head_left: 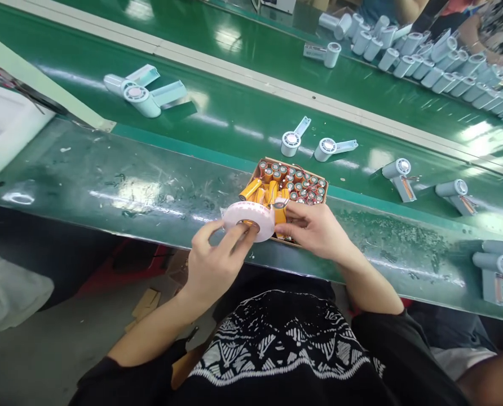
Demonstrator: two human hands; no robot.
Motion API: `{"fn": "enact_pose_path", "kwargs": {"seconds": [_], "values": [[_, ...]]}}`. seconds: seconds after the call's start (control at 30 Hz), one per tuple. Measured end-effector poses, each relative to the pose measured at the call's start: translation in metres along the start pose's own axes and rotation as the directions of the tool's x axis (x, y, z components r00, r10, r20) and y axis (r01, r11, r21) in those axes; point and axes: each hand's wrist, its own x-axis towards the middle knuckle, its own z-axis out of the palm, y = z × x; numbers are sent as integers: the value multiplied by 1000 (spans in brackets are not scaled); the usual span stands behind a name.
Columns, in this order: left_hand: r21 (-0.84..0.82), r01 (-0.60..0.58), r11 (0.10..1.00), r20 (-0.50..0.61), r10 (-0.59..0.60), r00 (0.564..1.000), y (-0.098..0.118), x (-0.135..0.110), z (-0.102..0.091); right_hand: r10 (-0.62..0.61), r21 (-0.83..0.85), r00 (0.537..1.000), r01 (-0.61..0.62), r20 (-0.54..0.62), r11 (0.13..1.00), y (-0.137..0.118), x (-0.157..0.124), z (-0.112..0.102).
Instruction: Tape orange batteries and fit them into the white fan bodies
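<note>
My left hand [217, 262] grips a roll of white tape [228, 221], with fingers through its orange-brown core. To the right of the roll, my right hand [319, 228] pinches an orange battery cell [279, 214] between thumb and fingers. The roll's edge meets or nearly meets the cell's upper end; I cannot tell which. Just behind both hands stands a cardboard box [326, 189] packed with upright battery cells [306, 183] and red wires. Several orange cells [251, 189] lie tilted on top at its near left side.
Pale blue handheld fan housings [291, 144] lie along the green conveyor [234, 121], several opened at the handle. More housings [454, 70] crowd the far right bench, where other people sit. A white bin [6, 124] stands at left. Stacked housings [494, 263] sit at the right edge.
</note>
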Motion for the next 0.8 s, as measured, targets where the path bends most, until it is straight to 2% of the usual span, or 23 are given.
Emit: {"fn": "enact_pose_path", "kwargs": {"seconds": [0.07, 0.13, 0.2, 0.23, 0.27, 0.3, 0.37, 0.4, 0.43, 0.47, 0.5, 0.53, 0.57, 0.6, 0.67, 0.73, 0.8], "values": [[-25, -25, 999, -44, 24, 999, 6, 6, 3, 55, 311, 984, 0, -167, 950, 8, -2, 15], [-60, -23, 998, -102, 17, 995, 15, 13, 8, 133, 542, 916, 103, -378, 834, 15, -4, 38], [-74, 12, 997, -164, -24, 986, 27, 20, 12, 220, 632, 796, 245, -564, 735, 19, -4, 62], [-84, 36, 996, -184, -51, 982, 34, 24, 14, 252, 642, 741, 299, -622, 706, 20, -4, 71], [-103, 62, 993, -194, -81, 978, 41, 26, 14, 268, 643, 710, 328, -651, 692, 21, -3, 74], [-137, 71, 988, -191, -97, 977, 47, 28, 13, 268, 638, 698, 341, -663, 690, 21, -1, 72], [-244, 20, 969, -148, -58, 987, 52, 25, 11, 219, 588, 682, 372, -698, 718, 23, 2, 48], [-289, -23, 957, -127, -15, 992, 49, 20, 9, 176, 534, 648, 410, -741, 739, 24, 3, 27], [-299, -53, 953, -124, 16, 992, 41, 13, 9, 129, 462, 590, 457, -797, 760, 26, 3, 4], [-263, -47, 964, -131, 12, 991, 28, 2, 11, 83, 375, 507, 507, -858, 776, 29, 0, -21], [-192, 4, 981, -142, -32, 989, 10, -11, 14, 49, 299, 431, 536, -901, 789, 34, -5, -44], [-100, 94, 990, -160, -109, 981, -11, -25, 20, 31, 252, 384, 540, -923, 803, 39, -14, -64], [-27, 207, 978, -157, -209, 965, -33, -41, 26, 29, 231, 363, 527, -931, 818, 47, -26, -78], [-7, 286, 958, -122, -284, 951, -55, -56, 34, 41, 232, 365, 498, -930, 836, 55, -40, -88], [-79, 404, 911, -33, -407, 913, -88, -79, 46, 87, 261, 392, 416, -916, 871, 75, -72, -94], [-153, 489, 859, -27, -498, 867, -101, -82, 51, 125, 268, 388, 341, -913, 901, 94, -100, -91], [-207, 485, 850, -136, -516, 846, -96, -57, 49, 138, 251, 353, 299, -925, 921, 108, -120, -86]]}}
